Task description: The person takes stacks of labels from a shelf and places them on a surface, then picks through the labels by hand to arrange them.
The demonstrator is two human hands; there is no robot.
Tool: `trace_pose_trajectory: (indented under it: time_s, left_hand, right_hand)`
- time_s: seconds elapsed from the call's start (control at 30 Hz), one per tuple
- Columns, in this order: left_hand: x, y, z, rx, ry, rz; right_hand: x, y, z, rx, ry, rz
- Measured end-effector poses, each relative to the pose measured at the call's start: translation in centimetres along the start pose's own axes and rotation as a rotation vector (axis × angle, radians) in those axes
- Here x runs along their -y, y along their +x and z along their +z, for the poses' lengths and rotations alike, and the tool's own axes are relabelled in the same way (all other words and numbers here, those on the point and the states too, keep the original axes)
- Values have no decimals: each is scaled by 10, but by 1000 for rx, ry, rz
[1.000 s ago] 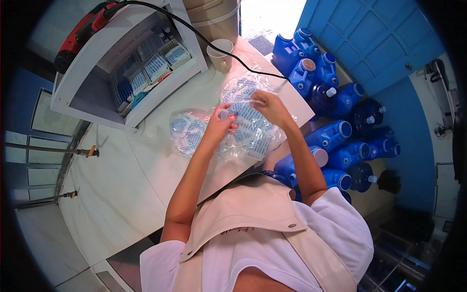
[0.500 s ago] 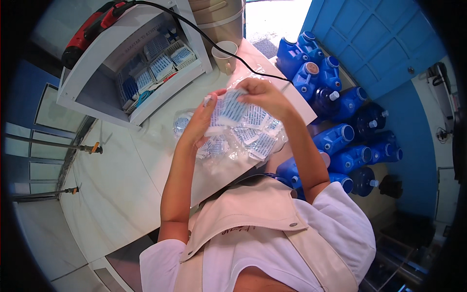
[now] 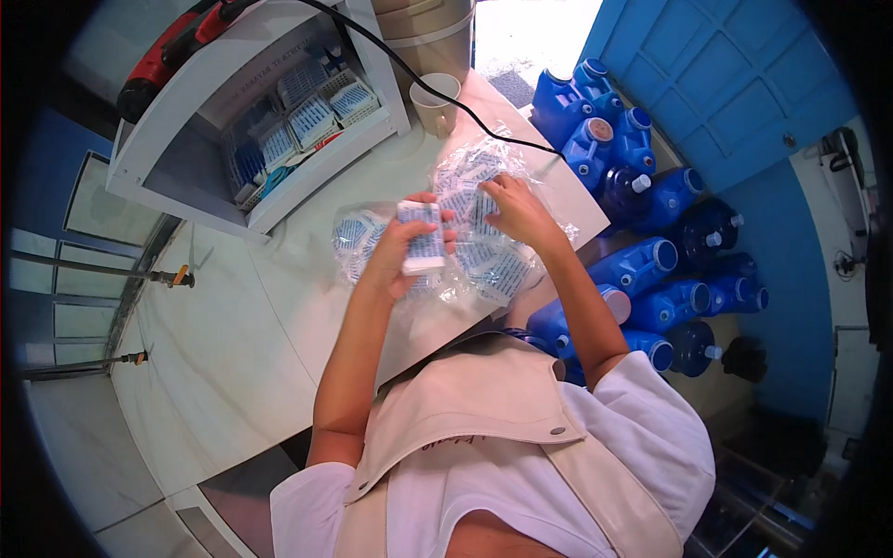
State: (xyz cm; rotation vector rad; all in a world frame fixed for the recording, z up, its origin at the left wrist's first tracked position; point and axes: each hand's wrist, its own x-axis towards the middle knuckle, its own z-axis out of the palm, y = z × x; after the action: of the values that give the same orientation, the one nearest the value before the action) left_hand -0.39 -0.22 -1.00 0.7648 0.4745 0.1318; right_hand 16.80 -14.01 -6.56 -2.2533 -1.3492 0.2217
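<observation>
Beige apron [image 3: 465, 386]: nearest us, over a white shirt [image 3: 646, 414].
Left hand [image 3: 395, 253]: fingers closed around a stack of blue-and-white packets [image 3: 423, 244], held above the pale counter [image 3: 228, 367].
Right hand [image 3: 521, 214]: fingers bent at the loose packets [image 3: 498, 265]; we cannot tell whether they grip one.
Clear plastic [image 3: 463, 290]: around the loose packets, on the counter.
Mug [image 3: 433, 110]: we log it beside the white cabinet [image 3: 321, 175].
Blue jugs [image 3: 637, 263]: massed past the counter's right edge, near a blue door [image 3: 688, 88].
</observation>
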Motion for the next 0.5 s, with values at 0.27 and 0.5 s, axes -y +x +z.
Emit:
trace_pose_trajectory:
  time_s: [0.27, 0.5]
  left_hand:
    - [58, 28, -5, -246, 69, -5]
    - [58, 29, 0, -274, 140, -1]
  right_hand:
    - [5, -8, 3, 70, 85, 7]
    - [0, -7, -10, -28, 350, 55]
